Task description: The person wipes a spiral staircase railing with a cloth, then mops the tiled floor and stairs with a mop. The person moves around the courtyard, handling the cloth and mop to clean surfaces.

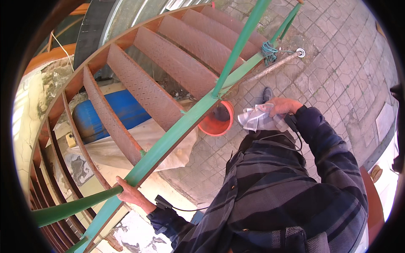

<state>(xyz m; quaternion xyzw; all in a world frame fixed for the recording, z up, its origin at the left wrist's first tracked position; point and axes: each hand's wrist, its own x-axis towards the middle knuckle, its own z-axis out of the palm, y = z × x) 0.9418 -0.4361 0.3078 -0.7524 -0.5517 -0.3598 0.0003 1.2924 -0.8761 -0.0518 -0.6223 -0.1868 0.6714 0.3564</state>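
My right hand (281, 106) holds a crumpled white-and-grey checked cloth (254, 116) in front of my waist. My left hand (132, 193) is at the foot of a green metal post (79, 202), where it meets the green stringer (171, 132) of a metal staircase. Thumb and fingers lie on either side of that post; some fingers are hidden. Brown diamond-plate treads (145, 85) run beyond the stringer. Between the stringer and the cloth, an orange-red bucket (218, 129) stands on the paving, partly covered by the stringer; something dark shows inside it.
Beneath the treads lie a blue plastic barrel (118, 106) and a pale sheet (167, 155). A second green post (240, 44) rises from the stringer. Teal rope (269, 52) is wound near a slanting pole (272, 68). Paving slabs (332, 72) stretch away to the right.
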